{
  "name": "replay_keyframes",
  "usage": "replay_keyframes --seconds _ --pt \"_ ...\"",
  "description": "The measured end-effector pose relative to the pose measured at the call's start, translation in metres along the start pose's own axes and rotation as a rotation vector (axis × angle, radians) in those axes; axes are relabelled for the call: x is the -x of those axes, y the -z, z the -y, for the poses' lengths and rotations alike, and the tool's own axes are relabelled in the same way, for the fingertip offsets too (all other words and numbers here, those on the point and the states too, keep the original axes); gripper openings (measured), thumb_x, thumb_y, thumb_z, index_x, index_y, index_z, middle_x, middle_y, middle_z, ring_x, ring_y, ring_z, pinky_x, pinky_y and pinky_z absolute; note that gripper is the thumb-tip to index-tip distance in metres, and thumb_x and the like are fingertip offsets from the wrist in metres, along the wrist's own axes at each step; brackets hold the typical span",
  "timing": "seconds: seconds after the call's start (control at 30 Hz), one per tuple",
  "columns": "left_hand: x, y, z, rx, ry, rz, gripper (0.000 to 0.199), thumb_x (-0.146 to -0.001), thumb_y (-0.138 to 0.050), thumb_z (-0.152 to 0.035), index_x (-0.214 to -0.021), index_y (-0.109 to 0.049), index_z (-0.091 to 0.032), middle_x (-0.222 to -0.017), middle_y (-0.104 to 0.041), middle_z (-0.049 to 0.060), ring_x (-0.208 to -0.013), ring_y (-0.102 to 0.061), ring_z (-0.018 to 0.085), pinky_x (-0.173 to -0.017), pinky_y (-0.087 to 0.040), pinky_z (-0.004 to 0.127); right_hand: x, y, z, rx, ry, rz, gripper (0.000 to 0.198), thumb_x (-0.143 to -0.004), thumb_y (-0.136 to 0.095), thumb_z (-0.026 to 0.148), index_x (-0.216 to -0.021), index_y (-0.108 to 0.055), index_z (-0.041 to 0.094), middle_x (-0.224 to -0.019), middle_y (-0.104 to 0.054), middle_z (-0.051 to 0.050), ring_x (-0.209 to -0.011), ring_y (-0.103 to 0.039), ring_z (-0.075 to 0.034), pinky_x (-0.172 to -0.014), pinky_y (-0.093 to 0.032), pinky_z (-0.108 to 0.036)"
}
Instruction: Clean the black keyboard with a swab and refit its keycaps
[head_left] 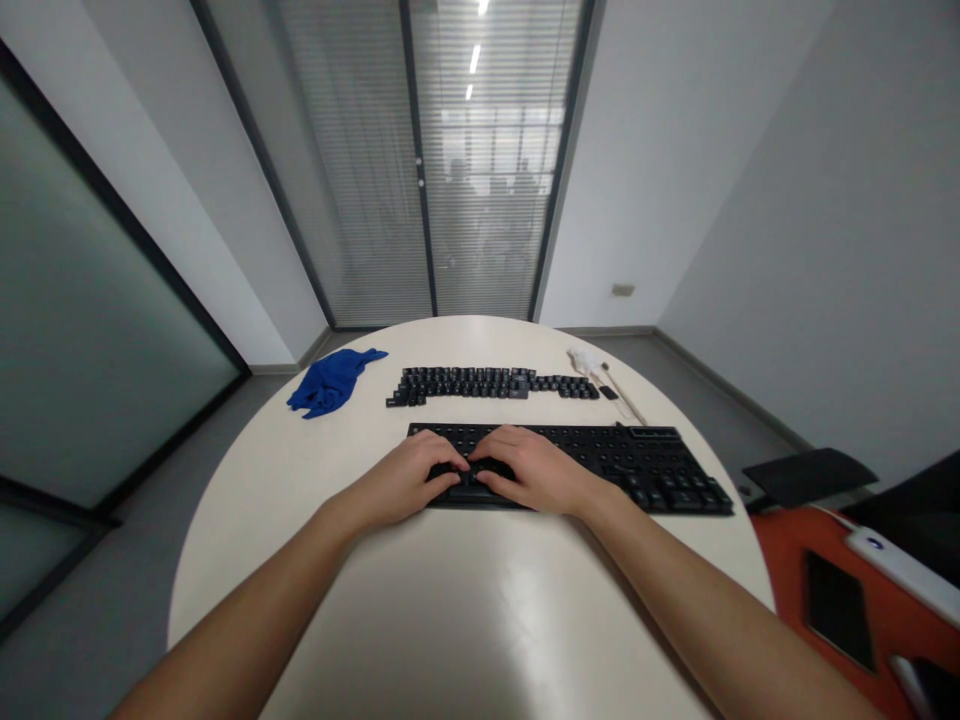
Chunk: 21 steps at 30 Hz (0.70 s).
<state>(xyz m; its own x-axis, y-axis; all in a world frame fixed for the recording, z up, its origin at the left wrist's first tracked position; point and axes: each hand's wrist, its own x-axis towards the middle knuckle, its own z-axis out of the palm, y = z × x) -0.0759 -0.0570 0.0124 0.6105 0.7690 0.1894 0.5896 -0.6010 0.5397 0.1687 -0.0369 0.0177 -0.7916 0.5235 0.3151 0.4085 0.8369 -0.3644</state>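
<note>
A black keyboard (pixel 585 440) lies across the table, and much of its left and middle part shows small switches without keycaps. Both of my hands meet over its left half. My left hand (pixel 409 477) curls with thumb and index finger close together at the front rows. From the other side, my right hand (pixel 534 470) bends its thumb and index finger toward the same spot. Whatever is between the fingertips is dark and too small to make out. Behind the keyboard stand rows of loose black keycaps (pixel 472 382). Larger keys (pixel 675 492) sit at the keyboard's right end.
A crumpled blue cloth (pixel 330 382) lies at the left of the round white table (pixel 262 500). Back right are a white tuft (pixel 583 360), a thin stick (pixel 626 396) and a small black piece (pixel 608 393). A phone (pixel 838 608) and a white power strip (pixel 904 570) rest on an orange seat.
</note>
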Motion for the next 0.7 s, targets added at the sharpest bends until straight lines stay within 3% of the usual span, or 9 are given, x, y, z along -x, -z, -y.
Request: replay_keyframes --seconds 0.37,0.7 --pt "0.001 0.002 -0.012 -0.199 -0.019 0.069 0.023 -0.1 -0.055 -0.02 -0.113 -0.074 -0.024 -0.107 -0.069 0.005 -0.101 -0.061 0.023 -0.091 -0.047 0.036 0.0 0.0 0.001 0.006 0.009 0.008 0.012 -0.097 -0.06 0.025 -0.101 -0.069 0.018 -0.097 -0.072 -0.007 -0.095 -0.064 -0.022 -0.09 -0.05 -0.036" --pt "-0.001 -0.001 -0.003 -0.009 0.063 -0.016 0.024 -0.097 -0.058 -0.023 -0.116 -0.072 -0.023 -0.114 -0.074 0.005 -0.105 -0.065 0.022 -0.094 -0.049 0.035 0.001 -0.001 0.0 -0.009 0.117 -0.015 0.016 -0.092 -0.064 0.023 -0.103 -0.075 0.019 -0.097 -0.074 -0.008 -0.091 -0.067 -0.021 -0.084 -0.053 -0.033"
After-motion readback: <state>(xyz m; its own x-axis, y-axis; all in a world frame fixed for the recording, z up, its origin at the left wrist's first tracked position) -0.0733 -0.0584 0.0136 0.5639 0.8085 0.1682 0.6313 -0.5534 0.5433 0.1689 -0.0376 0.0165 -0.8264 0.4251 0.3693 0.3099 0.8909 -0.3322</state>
